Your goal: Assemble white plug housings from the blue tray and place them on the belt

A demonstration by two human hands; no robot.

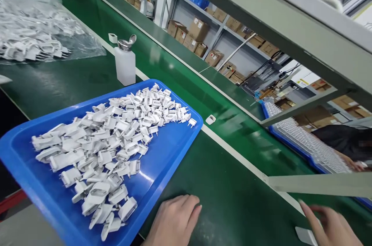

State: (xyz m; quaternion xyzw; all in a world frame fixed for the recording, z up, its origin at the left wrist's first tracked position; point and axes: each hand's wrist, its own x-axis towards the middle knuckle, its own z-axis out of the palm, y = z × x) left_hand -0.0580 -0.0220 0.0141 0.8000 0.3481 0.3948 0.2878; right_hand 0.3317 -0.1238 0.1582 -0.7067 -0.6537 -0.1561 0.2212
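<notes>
My left hand (176, 219) rests low on the green tabletop, just right of the blue tray (171, 180). Its fingers curl down together, and whatever they may hold is hidden. Many white plug housings with metal pins (107, 137) lie heaped in the tray. At the lower right edge is my right hand (334, 226), fingers apart, with part of it out of the picture. Close beside it lies a smooth white piece (305, 235), partly covered by the hand; its kind is unclear.
A white pump bottle (125, 64) stands behind the tray. Single white housings sit on the green belt (232, 137) and near the bottle. Bagged plugs (35, 33) lie at upper left. Across the belt, a co-worker's hand (353, 164) is at another filled tray (308, 141). Metal frame bars cross the right.
</notes>
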